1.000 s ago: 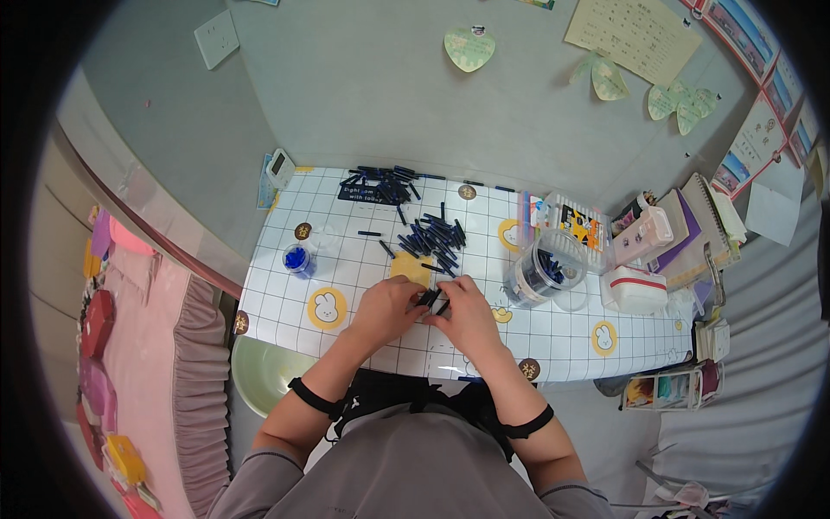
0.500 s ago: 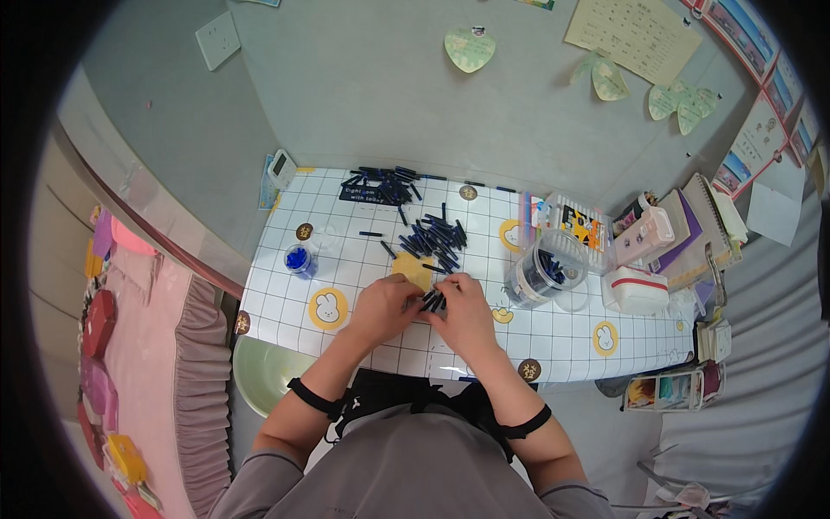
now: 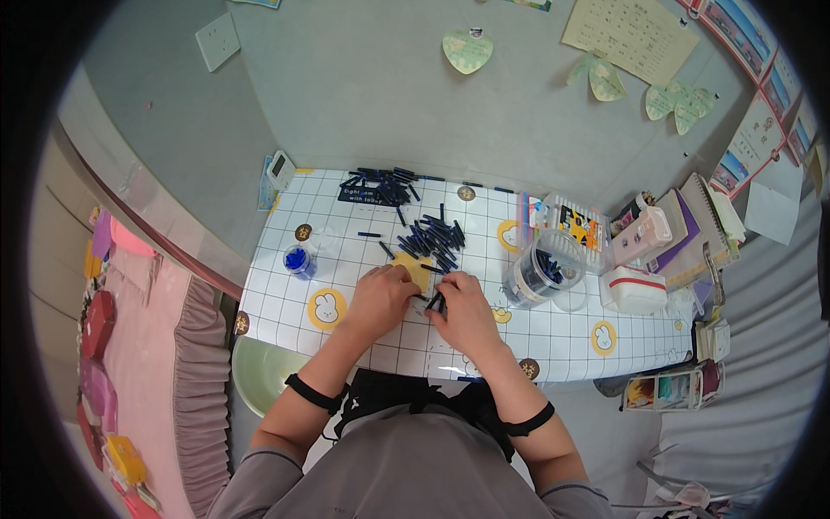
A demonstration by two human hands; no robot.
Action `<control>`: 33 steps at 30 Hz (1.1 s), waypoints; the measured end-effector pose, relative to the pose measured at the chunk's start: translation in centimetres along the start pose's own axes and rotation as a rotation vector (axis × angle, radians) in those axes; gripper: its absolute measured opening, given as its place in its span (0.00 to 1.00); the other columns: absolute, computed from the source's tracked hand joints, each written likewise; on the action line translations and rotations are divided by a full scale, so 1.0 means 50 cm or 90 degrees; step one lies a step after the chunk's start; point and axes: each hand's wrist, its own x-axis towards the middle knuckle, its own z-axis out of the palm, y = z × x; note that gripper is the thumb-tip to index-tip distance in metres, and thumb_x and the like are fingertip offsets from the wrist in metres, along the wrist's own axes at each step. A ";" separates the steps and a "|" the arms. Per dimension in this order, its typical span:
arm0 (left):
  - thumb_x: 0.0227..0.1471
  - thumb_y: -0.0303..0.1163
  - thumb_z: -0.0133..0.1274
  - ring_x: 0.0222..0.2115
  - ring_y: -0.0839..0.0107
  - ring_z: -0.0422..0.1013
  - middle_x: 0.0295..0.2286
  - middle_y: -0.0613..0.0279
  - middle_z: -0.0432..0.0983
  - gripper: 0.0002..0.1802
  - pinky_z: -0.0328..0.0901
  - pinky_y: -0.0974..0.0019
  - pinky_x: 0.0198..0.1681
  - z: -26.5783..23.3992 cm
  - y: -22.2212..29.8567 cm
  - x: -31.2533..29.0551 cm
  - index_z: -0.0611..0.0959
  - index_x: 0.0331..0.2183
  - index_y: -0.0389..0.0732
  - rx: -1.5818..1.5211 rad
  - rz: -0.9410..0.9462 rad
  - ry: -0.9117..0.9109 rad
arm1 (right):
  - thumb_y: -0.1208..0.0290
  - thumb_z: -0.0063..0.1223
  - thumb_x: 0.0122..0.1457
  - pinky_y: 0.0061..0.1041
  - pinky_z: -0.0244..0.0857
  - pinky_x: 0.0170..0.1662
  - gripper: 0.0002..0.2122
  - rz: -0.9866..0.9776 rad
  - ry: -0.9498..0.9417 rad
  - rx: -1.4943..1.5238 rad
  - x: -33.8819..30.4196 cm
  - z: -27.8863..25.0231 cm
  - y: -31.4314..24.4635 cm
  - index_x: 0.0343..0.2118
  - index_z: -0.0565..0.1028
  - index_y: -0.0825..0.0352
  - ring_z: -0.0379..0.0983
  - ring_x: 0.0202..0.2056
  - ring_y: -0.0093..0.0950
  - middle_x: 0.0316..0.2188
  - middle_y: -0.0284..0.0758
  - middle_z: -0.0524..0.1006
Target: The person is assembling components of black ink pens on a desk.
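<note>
Over the near middle of the desk, my left hand and my right hand face each other with fingers closed. In my right hand are several short dark-blue tubes that look like ink cartridges, poking out by the thumb. My left fingertips pinch together at the edge of a yellow pad, beside a small dark tip; what they hold is mostly hidden. Just beyond my hands lies a loose heap of ink cartridges. A second pile sits at the back, partly over a dark printed label.
A small jar of blue pieces stands at left. To the right are a clear tub with more cartridges, a clear case of pens, a white pouch and upright notebooks. A green basin sits below the desk's left edge.
The cartridges bunched between my hands now show fewer, gathered against my right fingers. My left hand has shifted slightly left and up, onto the pad's edge. The piles look unchanged.
</note>
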 end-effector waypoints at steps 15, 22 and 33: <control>0.54 0.37 0.69 0.33 0.50 0.81 0.32 0.54 0.82 0.12 0.75 0.51 0.37 -0.018 0.063 -0.005 0.86 0.32 0.39 -0.025 -0.222 -0.121 | 0.68 0.74 0.56 0.43 0.75 0.48 0.17 0.113 0.038 0.043 -0.006 -0.013 0.021 0.44 0.81 0.70 0.79 0.46 0.47 0.41 0.44 0.80; 0.54 0.36 0.69 0.31 0.50 0.80 0.29 0.55 0.81 0.12 0.74 0.51 0.36 0.025 0.037 -0.011 0.87 0.30 0.38 -0.023 -0.180 -0.015 | 0.73 0.72 0.55 0.43 0.76 0.47 0.11 0.125 0.006 -0.009 0.012 -0.011 0.014 0.39 0.82 0.69 0.80 0.45 0.47 0.40 0.45 0.81; 0.52 0.37 0.72 0.37 0.51 0.82 0.34 0.52 0.84 0.13 0.76 0.51 0.40 0.038 0.064 0.049 0.89 0.34 0.39 -0.068 -0.179 -0.093 | 0.73 0.74 0.51 0.45 0.78 0.48 0.11 0.214 -0.065 -0.065 0.048 -0.026 0.037 0.38 0.86 0.66 0.84 0.44 0.47 0.37 0.44 0.87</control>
